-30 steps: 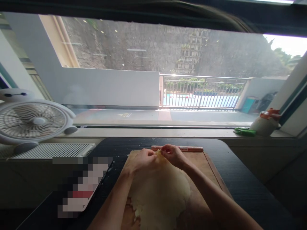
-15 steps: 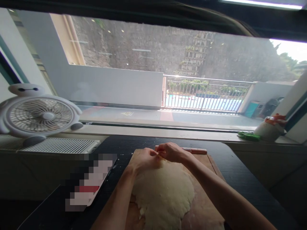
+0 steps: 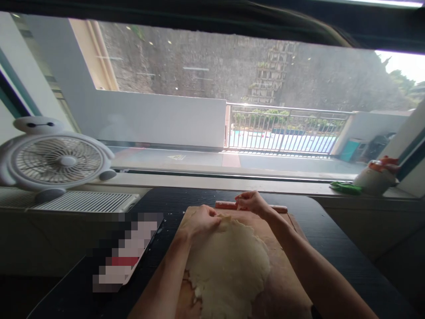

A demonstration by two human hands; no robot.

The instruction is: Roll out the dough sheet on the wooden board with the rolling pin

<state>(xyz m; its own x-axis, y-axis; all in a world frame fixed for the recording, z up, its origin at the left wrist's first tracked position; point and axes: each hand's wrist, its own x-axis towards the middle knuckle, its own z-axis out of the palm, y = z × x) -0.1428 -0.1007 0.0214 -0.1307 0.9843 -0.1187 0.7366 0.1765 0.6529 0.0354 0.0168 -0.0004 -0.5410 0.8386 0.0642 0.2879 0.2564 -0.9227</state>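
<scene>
A wide, flattened sheet of pale dough point(image 3: 229, 266) with a ragged edge lies on a wooden board point(image 3: 285, 274). At its far edge, the thumb and fingers of my left hand point(image 3: 203, 219) are closed on the dough's rim. My right hand point(image 3: 254, 204) is raised just beyond the dough, fingertips pinched together; a small pale bit, seemingly dough, shows beneath them. Behind that hand a reddish-brown rolling pin point(image 3: 226, 205) lies across the board's far end, its middle partly covered by the hand.
The board rests on a black table point(image 3: 335, 248) dotted with crumbs. To the left lies a flat, pixelated object point(image 3: 133, 252). A white fan point(image 3: 63, 159) stands at the left, while a plump ornament point(image 3: 375, 179) and a green cloth-like item point(image 3: 345, 188) sit on the windowsill point(image 3: 232, 184).
My right hand has pulled away from my left, going right and slightly away from me, off the dough's edge. My left hand has stayed almost in place.
</scene>
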